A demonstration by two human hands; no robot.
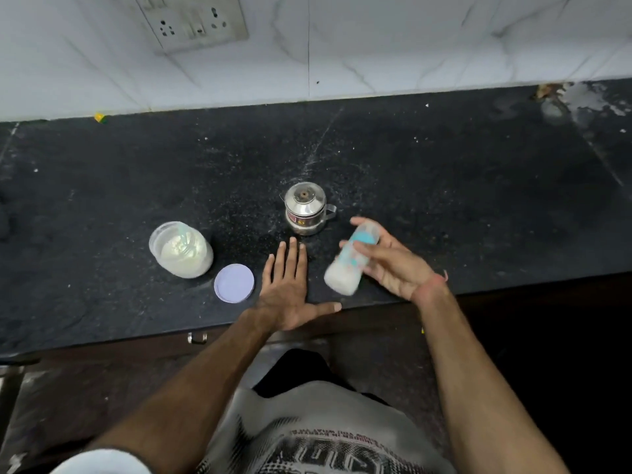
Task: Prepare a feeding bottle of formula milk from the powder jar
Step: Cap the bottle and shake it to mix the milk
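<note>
My right hand (393, 261) grips a feeding bottle (345, 268) with a blue collar and white milk inside. The bottle is tilted and blurred, held just above the black counter (478, 200) near its front edge. My left hand (290, 289) lies flat on the counter, palm down, fingers spread, holding nothing. The open powder jar (181, 249), clear with pale powder in it, stands to the left. Its round lilac lid (234, 283) lies flat beside it, just left of my left hand.
A small lidded steel pot (306, 208) with a side handle stands behind my hands. A white tiled wall with a socket panel (195, 22) rises at the back. White residue marks the counter's far right corner (588, 100). A drawer handle (197, 338) sits below the front edge.
</note>
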